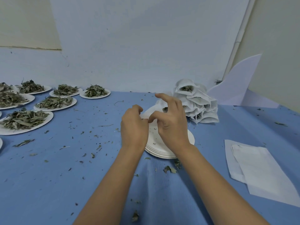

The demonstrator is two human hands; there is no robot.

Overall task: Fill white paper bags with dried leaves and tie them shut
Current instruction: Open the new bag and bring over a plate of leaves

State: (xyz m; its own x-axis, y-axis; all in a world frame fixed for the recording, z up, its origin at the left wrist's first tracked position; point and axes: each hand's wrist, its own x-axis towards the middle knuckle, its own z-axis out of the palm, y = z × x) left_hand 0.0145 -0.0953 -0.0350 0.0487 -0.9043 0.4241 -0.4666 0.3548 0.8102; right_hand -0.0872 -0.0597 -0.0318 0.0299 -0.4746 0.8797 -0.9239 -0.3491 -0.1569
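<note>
Over a stack of empty white paper plates (164, 151), my two hands work on one white paper bag (150, 111). My left hand (134, 127) has its fingers curled round the bag's near edge. My right hand (170, 118) pinches the bag between thumb and middle finger, its index finger raised. Most of the bag is hidden behind the hands; some dried leaf shows in it. A heap of filled white bags (197, 103) lies just behind to the right.
Several paper plates heaped with dried leaves (24, 120) stand at the left on the blue table (81, 176). Flat white bags (258, 169) lie at the right. A white sheet (238, 88) leans at the back right corner. Leaf crumbs are scattered all over.
</note>
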